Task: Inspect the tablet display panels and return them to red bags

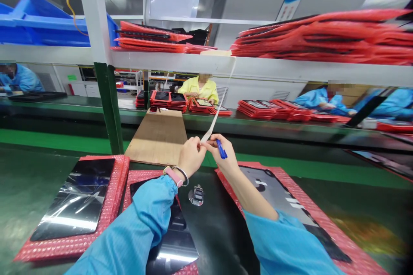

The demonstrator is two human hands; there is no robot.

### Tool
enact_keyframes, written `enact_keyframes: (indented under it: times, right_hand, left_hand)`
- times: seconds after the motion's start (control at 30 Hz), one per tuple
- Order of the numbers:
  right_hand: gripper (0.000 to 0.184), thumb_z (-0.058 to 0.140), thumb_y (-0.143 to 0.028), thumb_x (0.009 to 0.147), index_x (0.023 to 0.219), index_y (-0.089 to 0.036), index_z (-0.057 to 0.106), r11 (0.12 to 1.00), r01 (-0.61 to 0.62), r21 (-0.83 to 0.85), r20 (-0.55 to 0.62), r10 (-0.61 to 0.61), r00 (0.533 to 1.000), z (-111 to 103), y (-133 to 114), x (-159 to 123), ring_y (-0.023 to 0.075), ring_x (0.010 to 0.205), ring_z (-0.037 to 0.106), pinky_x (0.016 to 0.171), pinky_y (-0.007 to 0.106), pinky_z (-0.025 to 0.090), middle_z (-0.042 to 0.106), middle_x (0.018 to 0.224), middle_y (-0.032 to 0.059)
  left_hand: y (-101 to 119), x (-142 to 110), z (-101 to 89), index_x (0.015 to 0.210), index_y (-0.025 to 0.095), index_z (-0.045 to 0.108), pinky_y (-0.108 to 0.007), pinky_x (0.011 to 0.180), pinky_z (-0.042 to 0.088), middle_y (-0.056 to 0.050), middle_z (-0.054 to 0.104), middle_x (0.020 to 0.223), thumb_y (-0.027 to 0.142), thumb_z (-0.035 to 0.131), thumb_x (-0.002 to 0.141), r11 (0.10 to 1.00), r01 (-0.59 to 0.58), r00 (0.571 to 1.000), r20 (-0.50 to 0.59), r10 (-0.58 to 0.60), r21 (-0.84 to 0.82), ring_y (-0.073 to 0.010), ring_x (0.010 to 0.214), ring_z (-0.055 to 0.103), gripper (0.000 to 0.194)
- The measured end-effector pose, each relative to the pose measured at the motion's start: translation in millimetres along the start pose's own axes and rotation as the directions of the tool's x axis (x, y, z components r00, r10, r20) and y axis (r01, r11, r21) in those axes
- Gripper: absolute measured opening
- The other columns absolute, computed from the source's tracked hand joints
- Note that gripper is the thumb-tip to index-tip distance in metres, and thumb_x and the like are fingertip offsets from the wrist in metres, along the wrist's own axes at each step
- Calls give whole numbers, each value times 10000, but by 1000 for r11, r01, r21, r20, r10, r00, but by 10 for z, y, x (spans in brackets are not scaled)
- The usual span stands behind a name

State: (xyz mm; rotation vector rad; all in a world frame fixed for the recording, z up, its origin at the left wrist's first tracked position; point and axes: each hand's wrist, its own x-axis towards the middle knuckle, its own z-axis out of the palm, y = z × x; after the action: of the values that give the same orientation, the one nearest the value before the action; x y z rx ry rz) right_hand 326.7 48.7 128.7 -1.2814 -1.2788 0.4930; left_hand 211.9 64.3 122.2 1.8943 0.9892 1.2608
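Observation:
A white tape strip (217,116) runs down from the shelf edge to my fingertips. My left hand (191,155) is closed, pinching the strip's lower end. Close beside it, my right hand (223,154) is closed at the same end, with a blue pen (221,149) tucked in its fingers. Under my left forearm lies a glossy black screen panel (176,232) on red bubble wrap. Another black panel (77,197) rests on red bubble bags at the left. Beneath my right arm is a grey-backed panel (274,189). A small metal tally counter (196,195) sits between my arms.
A brown board (158,135) leans beyond my hands. Overhead, the white shelf (167,61) carries red-bagged stacks (322,36) and a blue bin (48,23). A green post (108,107) stands left. Across the line, people in blue and yellow sit by red stacks (274,109).

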Motion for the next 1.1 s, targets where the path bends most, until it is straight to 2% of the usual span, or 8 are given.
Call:
enact_keyframes:
  times: [0.1, 0.23, 0.3, 0.47, 0.63, 0.8, 1.0, 1.1]
  right_hand:
    - [231, 618, -365, 897, 983, -151, 632, 996, 72, -57, -61, -76, 995, -55, -70, -75, 178, 820, 654, 764, 389, 538, 672, 964, 40]
    - [316, 805, -458, 657, 760, -214, 633, 973, 181, -141, -162, -203, 966, -211, -254, -139, 267, 884, 644, 881, 437, 462, 691, 825, 42]
    - [323, 807, -483, 624, 733, -237, 629, 966, 216, -142, -166, -238, 957, -257, -326, -153, 285, 867, 650, 883, 430, 454, 697, 792, 46]
    - [331, 764, -502, 692, 741, -211, 613, 978, 203, -48, -84, -207, 975, -210, -286, -150, 216, 739, 670, 802, 402, 516, 680, 727, 14]
    - [231, 618, -371, 900, 833, -149, 626, 993, 120, 11, -12, -120, 993, -122, -134, -146, 138, 678, 651, 703, 346, 548, 669, 780, -7]
    - [196, 607, -339, 913, 925, -145, 636, 996, 86, -5, 30, -86, 996, -113, -85, -154, 146, 730, 659, 693, 338, 558, 677, 874, 15]
    - [267, 592, -404, 913, 892, -144, 650, 969, 185, -162, 73, -175, 982, -112, -114, -211, 137, 654, 659, 636, 314, 553, 685, 783, 3]
    - [275, 580, -414, 899, 871, -164, 690, 895, 304, -326, 75, -296, 952, -176, -221, -253, 178, 661, 679, 635, 316, 522, 719, 723, 41]
  left_hand:
    - [-38, -34, -65, 1006, 154, 634, -377, 767, 545, -51, 664, 998, 327, 582, 909, 999, -31, 999, 30, 31, -14, -174, 851, 643, 205]
    - [-63, -66, -145, 975, 151, 639, -361, 745, 548, -42, 669, 954, 329, 575, 914, 998, -33, 999, 24, 34, -54, -163, 815, 645, 199]
    - [-58, -58, -167, 986, 152, 637, -372, 762, 546, -47, 668, 973, 330, 571, 915, 997, -19, 1000, -4, 19, -76, -170, 840, 645, 202]
    - [-24, -37, -181, 990, 143, 634, -369, 749, 552, -47, 670, 964, 328, 567, 919, 989, 4, 1000, 4, -3, -148, -172, 840, 652, 209]
    - [12, -55, -192, 944, 142, 641, -372, 761, 547, -37, 673, 930, 321, 586, 908, 989, -13, 1000, 13, 15, -147, -169, 828, 651, 191]
    - [14, -63, -200, 946, 143, 641, -373, 762, 545, -35, 672, 927, 327, 583, 909, 994, -16, 1000, 0, 16, -106, -168, 817, 650, 197]
    - [15, -76, -207, 908, 143, 639, -336, 704, 546, -21, 665, 869, 328, 579, 912, 998, -42, 999, -20, 41, -41, -148, 749, 640, 194]
    - [45, -60, -263, 877, 143, 632, -327, 685, 536, -11, 653, 833, 325, 575, 913, 998, -68, 996, -54, 69, 19, -141, 720, 627, 195]
